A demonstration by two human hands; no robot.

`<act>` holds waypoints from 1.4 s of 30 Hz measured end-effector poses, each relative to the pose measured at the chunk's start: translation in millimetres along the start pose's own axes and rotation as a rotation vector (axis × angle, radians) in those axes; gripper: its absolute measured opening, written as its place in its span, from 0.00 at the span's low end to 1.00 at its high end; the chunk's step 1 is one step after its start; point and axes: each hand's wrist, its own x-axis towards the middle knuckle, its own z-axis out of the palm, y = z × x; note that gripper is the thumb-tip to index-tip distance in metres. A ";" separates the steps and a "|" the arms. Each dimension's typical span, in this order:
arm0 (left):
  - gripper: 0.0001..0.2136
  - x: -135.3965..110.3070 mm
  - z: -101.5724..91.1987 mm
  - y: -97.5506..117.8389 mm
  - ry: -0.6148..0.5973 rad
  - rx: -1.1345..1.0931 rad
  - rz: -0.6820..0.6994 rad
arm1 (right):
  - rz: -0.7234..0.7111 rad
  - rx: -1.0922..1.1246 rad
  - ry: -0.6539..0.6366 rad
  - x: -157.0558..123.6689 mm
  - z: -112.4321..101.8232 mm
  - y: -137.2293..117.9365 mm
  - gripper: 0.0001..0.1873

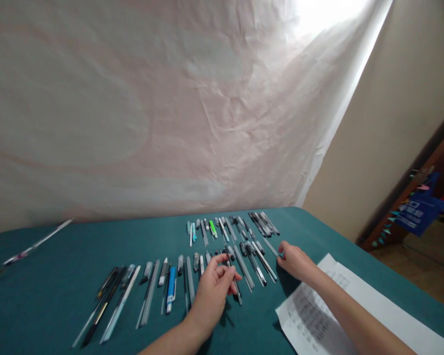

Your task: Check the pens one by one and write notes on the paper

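My left hand [216, 283] is closed in a pinch around a slim dark pen refill [239, 296], which slants above the green cloth. Part of it is hidden behind the fingers. Farther right, my right hand [294, 261] has its fingertips closed on the near end of a clear pen barrel [270, 246], which lies close to the cloth. Between the hands are a white pen [265, 261] and a clear pen tube [244, 268] with caps beside them. Left of my left hand lies a blue pen [171, 288] among separated barrels, refills and caps.
Printed paper sheets [318, 315] lie under my right forearm. A back row holds a green pen piece [213, 229] and a bunch of dark pens [263, 224]. Black and gold pen parts [96, 320] lie front left. A long thin stick [40, 241] rests far left, near the hanging sheet [151, 123].
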 end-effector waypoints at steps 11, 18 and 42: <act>0.10 -11.6 5.2 0.8 -0.050 0.095 0.071 | -0.428 0.597 0.070 -51.8 -32.6 -77.7 0.10; 0.13 -12.5 5.3 8.5 -0.106 -0.082 0.087 | -0.593 0.487 0.168 -79.7 -23.9 -106.2 0.06; 0.10 -8.2 3.2 9.3 0.017 0.014 0.156 | -0.383 0.899 -0.294 -59.6 -22.1 -91.2 0.16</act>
